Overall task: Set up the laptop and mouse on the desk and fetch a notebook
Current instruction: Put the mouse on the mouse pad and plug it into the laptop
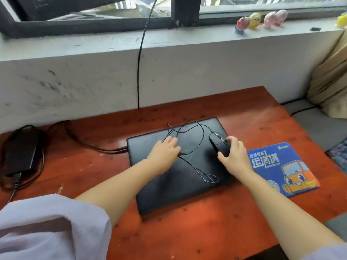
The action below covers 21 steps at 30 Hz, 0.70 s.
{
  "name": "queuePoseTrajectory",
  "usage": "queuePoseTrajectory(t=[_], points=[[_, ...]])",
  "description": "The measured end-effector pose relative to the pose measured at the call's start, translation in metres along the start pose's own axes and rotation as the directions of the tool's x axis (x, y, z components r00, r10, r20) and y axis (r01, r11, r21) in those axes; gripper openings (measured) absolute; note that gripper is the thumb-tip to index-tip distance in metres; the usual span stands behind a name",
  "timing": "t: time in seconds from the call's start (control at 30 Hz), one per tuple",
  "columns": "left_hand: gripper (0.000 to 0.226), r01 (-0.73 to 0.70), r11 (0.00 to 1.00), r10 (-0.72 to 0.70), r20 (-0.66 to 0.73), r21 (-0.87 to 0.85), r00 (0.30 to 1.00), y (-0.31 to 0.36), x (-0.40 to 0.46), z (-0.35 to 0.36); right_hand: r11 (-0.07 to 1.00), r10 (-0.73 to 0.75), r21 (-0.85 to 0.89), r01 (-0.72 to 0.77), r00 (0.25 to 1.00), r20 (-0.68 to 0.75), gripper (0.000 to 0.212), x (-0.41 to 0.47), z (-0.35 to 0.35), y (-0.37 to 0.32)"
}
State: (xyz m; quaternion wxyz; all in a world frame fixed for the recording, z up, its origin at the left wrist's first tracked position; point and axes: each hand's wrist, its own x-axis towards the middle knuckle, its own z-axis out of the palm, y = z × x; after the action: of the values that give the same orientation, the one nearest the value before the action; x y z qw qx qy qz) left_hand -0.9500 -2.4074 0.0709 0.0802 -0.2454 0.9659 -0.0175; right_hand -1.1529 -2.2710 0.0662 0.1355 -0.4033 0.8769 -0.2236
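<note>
A closed black laptop lies flat on the reddish wooden desk. On its lid rests a black wired mouse, with its thin cable looping over the lid. My right hand grips the mouse from the right side. My left hand lies on the lid with its fingers closed around the mouse cable near the plug end. No notebook is in view.
A blue mouse pad with a cartoon truck lies right of the laptop. A black power brick and its cords sit at the desk's left end, plugged into the laptop. Small toy figures stand on the windowsill. A cushion leans at the right.
</note>
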Motion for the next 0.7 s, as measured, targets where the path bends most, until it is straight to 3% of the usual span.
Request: queuePoseTrajectory(t=[0.2,0.43,0.6,0.7], points=[[0.012,-0.001,0.991,0.014,-0.089,0.137,0.996,0.055,0.088,-0.045,0.997,0.049,-0.052,-0.051,0.998,-0.036,0.051,0.043,-0.064,0.095],[0.019,-0.010,0.993,0.030,-0.169,0.119,0.985,0.141,0.201,-0.084,0.966,0.222,-0.132,-0.221,0.975,-0.003,0.053,0.017,-0.097,0.208],[0.014,-0.115,0.972,0.163,-0.235,0.205,0.958,0.169,0.245,-0.098,0.950,0.234,-0.230,-0.210,0.969,0.084,0.054,0.012,-0.090,0.231],[0.019,-0.146,0.980,0.176,-0.248,0.134,0.953,0.170,0.268,-0.095,0.954,0.221,-0.240,-0.178,0.961,0.164,0.049,0.035,-0.104,0.225]])
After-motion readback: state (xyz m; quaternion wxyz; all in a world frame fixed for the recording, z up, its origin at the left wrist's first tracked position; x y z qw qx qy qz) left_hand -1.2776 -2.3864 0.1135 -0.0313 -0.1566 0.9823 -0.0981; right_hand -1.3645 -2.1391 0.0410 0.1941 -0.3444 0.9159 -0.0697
